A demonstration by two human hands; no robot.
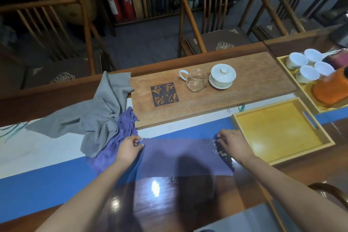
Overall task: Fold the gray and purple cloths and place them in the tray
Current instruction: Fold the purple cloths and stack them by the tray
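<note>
A purple cloth lies spread flat on the table in front of me, its left part bunched under a crumpled gray cloth. My left hand pinches the purple cloth's far edge near its left side. At the cloth's far right corner my right hand pinches the fabric. An empty yellow wooden tray sits just right of my right hand.
A wooden tea board behind the cloths carries a glass pitcher and a white lidded cup. A second yellow tray at far right holds several white cups and an orange cloth. Chairs stand beyond the table.
</note>
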